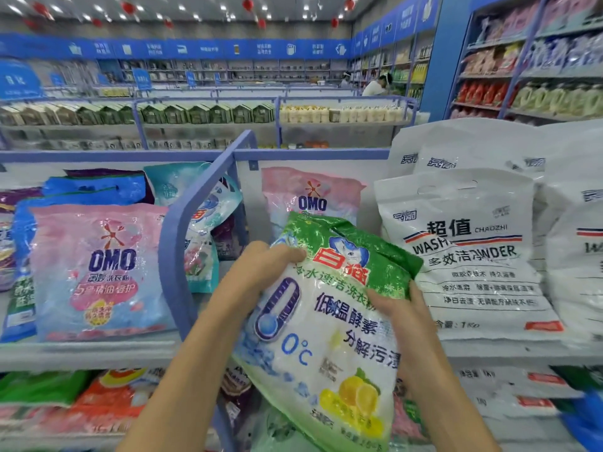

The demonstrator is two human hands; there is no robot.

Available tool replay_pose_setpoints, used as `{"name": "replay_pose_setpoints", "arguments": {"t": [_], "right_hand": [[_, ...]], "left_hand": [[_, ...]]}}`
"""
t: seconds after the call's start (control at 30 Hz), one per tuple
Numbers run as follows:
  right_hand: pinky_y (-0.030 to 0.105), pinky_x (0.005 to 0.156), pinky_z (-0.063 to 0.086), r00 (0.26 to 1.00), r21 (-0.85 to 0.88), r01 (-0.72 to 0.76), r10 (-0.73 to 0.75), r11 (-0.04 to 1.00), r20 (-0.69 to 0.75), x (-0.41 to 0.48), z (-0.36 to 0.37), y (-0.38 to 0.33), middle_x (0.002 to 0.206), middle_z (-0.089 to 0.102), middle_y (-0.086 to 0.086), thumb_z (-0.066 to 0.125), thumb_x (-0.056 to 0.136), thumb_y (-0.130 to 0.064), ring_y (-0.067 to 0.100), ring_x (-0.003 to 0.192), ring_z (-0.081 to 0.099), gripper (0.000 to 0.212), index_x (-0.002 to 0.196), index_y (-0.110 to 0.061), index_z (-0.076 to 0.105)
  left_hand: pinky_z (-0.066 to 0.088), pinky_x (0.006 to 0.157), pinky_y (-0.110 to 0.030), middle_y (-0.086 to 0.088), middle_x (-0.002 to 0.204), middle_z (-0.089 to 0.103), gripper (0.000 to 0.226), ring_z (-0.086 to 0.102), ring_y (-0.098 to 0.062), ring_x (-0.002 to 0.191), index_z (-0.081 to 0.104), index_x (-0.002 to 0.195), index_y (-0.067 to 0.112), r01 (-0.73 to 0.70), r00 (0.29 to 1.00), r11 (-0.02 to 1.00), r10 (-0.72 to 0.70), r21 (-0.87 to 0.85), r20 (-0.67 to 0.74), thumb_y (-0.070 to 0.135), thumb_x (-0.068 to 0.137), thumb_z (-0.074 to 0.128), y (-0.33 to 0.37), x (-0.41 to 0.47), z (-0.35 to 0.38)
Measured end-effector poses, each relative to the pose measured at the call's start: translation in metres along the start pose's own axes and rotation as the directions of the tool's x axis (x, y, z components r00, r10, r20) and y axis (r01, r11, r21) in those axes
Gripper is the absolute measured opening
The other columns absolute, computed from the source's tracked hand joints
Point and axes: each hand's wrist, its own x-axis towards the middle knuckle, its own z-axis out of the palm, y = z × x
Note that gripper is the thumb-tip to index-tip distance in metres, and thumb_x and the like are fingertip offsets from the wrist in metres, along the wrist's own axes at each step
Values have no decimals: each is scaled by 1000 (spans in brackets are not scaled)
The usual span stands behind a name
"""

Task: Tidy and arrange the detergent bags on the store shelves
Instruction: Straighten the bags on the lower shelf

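Observation:
I hold a green and white detergent bag [329, 324] tilted in front of the top shelf [88, 349]. My left hand [257, 269] grips its upper left edge, and my right hand [401, 308] grips its right side below the green top. Behind it a pink OMO bag [310, 194] leans against the shelf's back wall. A larger pink OMO bag [101, 272] stands left of the blue wire divider [182, 233]. White washing powder bags [470, 256] stand to the right.
Blue, teal and purple bags [98, 187] are crowded behind the left OMO bag. The lower shelf holds green, orange and white bags [107, 399]. Further aisles of goods stand beyond, and a person [375, 84] is far off at the back.

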Motion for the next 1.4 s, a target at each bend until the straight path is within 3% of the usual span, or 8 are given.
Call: {"name": "replay_pose_setpoints", "arguments": {"t": [0.17, 0.47, 0.6, 0.7, 0.97, 1.07, 1.2, 1.4], "right_hand": [[14, 69, 40, 992, -16, 124, -124, 992, -5, -34, -18, -19, 109, 74, -16, 76, 81, 2, -9, 83, 69, 77, 140, -39, 51], [26, 79, 39, 984, 0, 154, -153, 988, 87, -77, -36, -36, 93, 78, -19, 73, 84, -12, -10, 85, 69, 26, 104, -28, 69], [27, 84, 36, 970, -64, 212, -202, 975, 137, -99, -34, -42, 112, 76, -16, 78, 79, -34, 2, 109, 64, 43, 120, -35, 69], [29, 89, 37, 950, -106, 270, -247, 957, 191, -117, -34, -45, 104, 76, -19, 80, 74, -31, 1, 102, 68, 36, 104, -47, 71], [18, 74, 37, 917, -105, 292, -247, 951, 314, -167, 27, -19, 92, 76, -24, 78, 77, -15, -14, 78, 67, 41, 113, -31, 66], [17, 80, 47, 915, -105, 275, -227, 956, 332, -186, 66, 0, 100, 78, -16, 80, 73, -12, -3, 88, 72, 45, 114, -27, 68], [44, 96, 53, 914, -73, 233, -193, 970, 357, -219, 126, 35, 109, 79, -1, 86, 66, -14, 20, 100, 76, 54, 117, -23, 71], [42, 89, 58, 849, -30, 111, -79, 993, 522, -263, 226, 98, 111, 78, 4, 79, 75, -16, 28, 100, 76, 47, 121, -19, 70]], "left_hand": [[52, 104, -51, -18, 111, 76, 56, 72, -33, 98, 78, 109, 15, 153, 972, 933, -83, -327, 218, 41, 61, 87, -28, -43, 10], [57, 96, -47, -22, 110, 75, 32, 74, -34, 96, 80, 98, 6, 76, 972, 763, 86, -642, 217, 32, 80, 75, -69, -96, 41], [52, 103, -56, -23, 119, 72, 72, 71, -38, 110, 70, 122, 3, 7, 982, 771, 116, -637, 152, 44, 67, 90, -79, -121, 32], [56, 96, -52, -21, 115, 74, 62, 74, -36, 103, 70, 121, 2, -56, 991, 758, 120, -650, 55, 33, 71, 88, -91, -134, 16], [56, 93, -55, -21, 108, 76, 54, 75, -38, 98, 76, 109, 5, -133, 991, 703, 108, -699, -81, 29, 62, 91, -141, -176, -48], [55, 94, -59, -21, 110, 75, 53, 74, -39, 99, 74, 113, 5, -144, 989, 684, 80, -716, -123, 26, 67, 86, -165, -191, -91], [52, 99, -63, -20, 114, 75, 70, 72, -39, 106, 72, 120, 5, -109, 986, 697, -14, -708, -165, 39, 62, 91, -208, -217, -157], [50, 103, -62, -22, 114, 74, 60, 71, -42, 107, 76, 112, 6, 18, 971, 629, -196, -777, -137, 44, 67, 87, -285, -263, -255]]}}
